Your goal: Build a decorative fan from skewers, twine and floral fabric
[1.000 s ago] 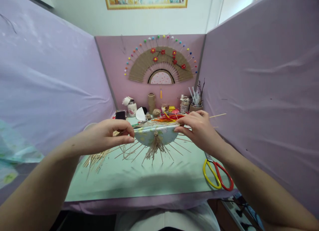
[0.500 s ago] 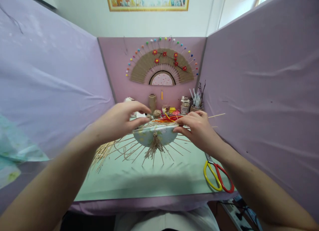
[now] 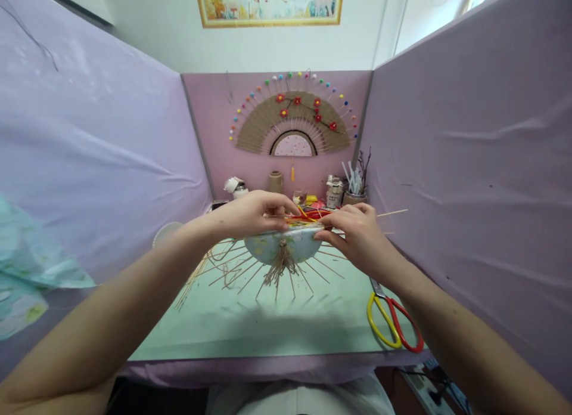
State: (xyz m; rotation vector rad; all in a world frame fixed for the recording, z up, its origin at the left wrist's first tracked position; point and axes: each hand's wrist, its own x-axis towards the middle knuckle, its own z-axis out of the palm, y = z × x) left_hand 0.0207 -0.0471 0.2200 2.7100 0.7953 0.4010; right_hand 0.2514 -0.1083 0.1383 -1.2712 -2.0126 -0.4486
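A half-round piece covered in pale floral cloth [image 3: 263, 246], with thin sticks fanning out below it, is held above the green tabletop [image 3: 201, 337]. A twine tassel [image 3: 283, 261] hangs from its middle. My right hand [image 3: 355, 227] pinches its upper right edge, thumb in front and fingers behind. My left hand [image 3: 263, 213] is at the upper left edge, fingers curved over and thumb low; what lies between its fingertips is too small to tell. Red and yellow strands [image 3: 308, 213] show behind the edge between my hands.
Scissors [image 3: 395, 322] with yellow and red handles lie at the right front. Thin sticks [image 3: 192, 284] lie at the left. Along the back stand a twine spool [image 3: 276, 181], a jar [image 3: 333, 191] and a pot [image 3: 355, 198]. Purple cloth walls rise on both sides.
My left hand has moved right along the upper edge, closer to my right hand, and its fingers have drawn in. My right hand keeps its pinch. The view has shifted slightly.
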